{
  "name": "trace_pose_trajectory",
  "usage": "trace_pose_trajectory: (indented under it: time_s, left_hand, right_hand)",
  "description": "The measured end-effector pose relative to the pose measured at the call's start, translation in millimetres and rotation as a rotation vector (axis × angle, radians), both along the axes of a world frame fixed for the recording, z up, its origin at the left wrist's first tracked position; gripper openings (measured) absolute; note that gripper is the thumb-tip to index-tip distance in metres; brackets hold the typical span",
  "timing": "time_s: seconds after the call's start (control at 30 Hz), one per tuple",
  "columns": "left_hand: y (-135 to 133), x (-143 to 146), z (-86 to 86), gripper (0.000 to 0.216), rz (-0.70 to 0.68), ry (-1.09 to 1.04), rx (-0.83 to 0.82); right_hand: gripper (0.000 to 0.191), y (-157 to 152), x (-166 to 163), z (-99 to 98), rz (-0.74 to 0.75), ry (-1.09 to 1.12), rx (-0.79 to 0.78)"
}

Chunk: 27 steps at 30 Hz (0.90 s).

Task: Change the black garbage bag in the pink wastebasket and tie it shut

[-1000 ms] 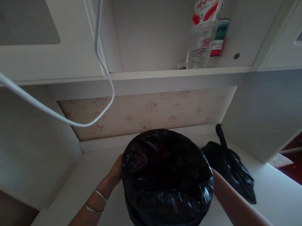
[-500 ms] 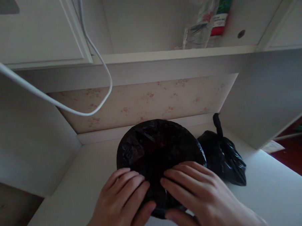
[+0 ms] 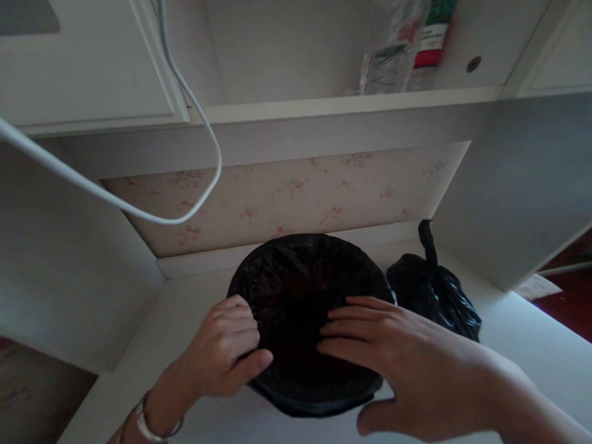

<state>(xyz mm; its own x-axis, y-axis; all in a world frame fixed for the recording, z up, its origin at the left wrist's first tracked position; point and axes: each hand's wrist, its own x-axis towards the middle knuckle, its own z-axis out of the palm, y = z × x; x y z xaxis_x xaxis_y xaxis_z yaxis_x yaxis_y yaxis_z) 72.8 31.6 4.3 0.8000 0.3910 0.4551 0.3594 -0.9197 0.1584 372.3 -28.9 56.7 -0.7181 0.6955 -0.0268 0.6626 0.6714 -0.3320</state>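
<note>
A round trash bin lined with a black garbage bag stands on the white surface, its mouth facing up towards me. My left hand is at the left rim, fingers curled over the edge onto the liner and thumb pointing into the mouth. Over the right side of the rim, my right hand lies with fingers stretched inward against the liner and thumb held apart below. The bottom of the bin is too dark to make out.
A tied black garbage bag sits just right of the bin. A white cable hangs in front at the upper left. Clear plastic bottles stand on the shelf above. Side panels flank the white surface.
Both hands have moved apart from the near rim: the left to the left rim with fingers now curled, the right further up the right side. More of the bin's front edge shows.
</note>
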Motion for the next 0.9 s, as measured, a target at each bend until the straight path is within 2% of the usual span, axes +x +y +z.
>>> trace_pose_trajectory:
  time_s: [0.07,0.1,0.17,0.23,0.27,0.33,0.4,0.47,0.53,0.63,0.7,0.8,0.83,0.9]
  left_hand:
    - [12,-14,2.7,0.040,-0.007,-0.013,-0.144]
    - [16,-19,5.0,0.035,0.003,-0.024,-0.203]
    - [17,-25,11.0,0.026,0.049,-0.060,-0.248]
    - [7,-22,17.6,0.020,0.100,-0.109,-0.198]
    - [-3,-17,20.4,0.017,0.120,-0.131,-0.152]
    - [-30,0,23.0,0.015,0.140,-0.156,-0.041]
    - [-58,21,19.7,0.020,0.185,-0.117,0.070]
    - [-79,42,10.6,0.019,0.231,-0.137,0.175]
    - [-87,54,-0.2,0.026,0.273,-0.159,0.264]
    - [-80,54,-10.0,0.041,0.300,-0.167,0.364]
    - [-67,41,-10.4,0.043,0.263,-0.176,0.362]
    - [-39,13,-5.2,0.042,0.132,-0.185,0.201]
    - [-29,3,-2.6,0.042,0.087,-0.185,0.126]
    - [-12,-14,3.8,0.039,0.022,-0.179,0.004]
  right_hand:
    - [0.084,4,4,-2.0,0.008,-0.059,0.048]
    - [0.080,6,4,-2.3,0.003,-0.111,0.049]
    - [0.053,8,-2,-0.5,-0.017,-0.228,0.025]
    - [0.025,9,-12,3.8,0.005,-0.326,-0.003]
    - [0.019,9,-18,6.1,0.037,-0.357,-0.009]
    - [0.021,11,-28,9.7,0.105,-0.381,-0.019]
    - [0.035,13,-34,11.2,0.152,-0.378,-0.061]
    - [0.046,14,-36,11.7,0.174,-0.348,-0.127]
    - [0.047,14,-33,11.9,0.178,-0.288,-0.187]
    - [0.048,10,-21,11.2,0.156,-0.160,-0.215]
    - [0.056,7,-10,8.3,0.132,-0.091,-0.164]
    - [0.072,2,2,0.2,0.095,-0.071,-0.045]
    - [0.070,1,4,-2.7,0.093,-0.083,-0.012]
    - [0.050,-1,3,-7.2,0.095,-0.125,0.044]
